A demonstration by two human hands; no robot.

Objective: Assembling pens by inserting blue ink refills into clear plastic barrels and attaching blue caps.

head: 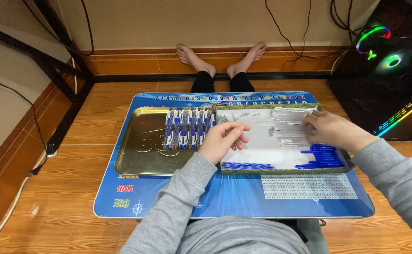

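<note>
- The left hand (222, 139) has its fingers loosely curled, tips hovering over the left end of the shallow box (262, 146); whether they pinch anything cannot be told.
- The right hand (330, 131) lies palm down with fingers spread flat on the clear pen barrels (286, 123) at the far right of the box, grasping none of them as far as can be seen.
- Loose blue refills (321, 157) lie in the near right corner of the box, more along its near edge.
- Just left of the box, a gold metal tray (138, 157) holds a row of assembled blue-and-white pens (187, 128), beside the left hand.
- Both stand on a blue lap table (229, 195) over a wooden floor (51, 207).
- Grey sleeves cover both arms.
</note>
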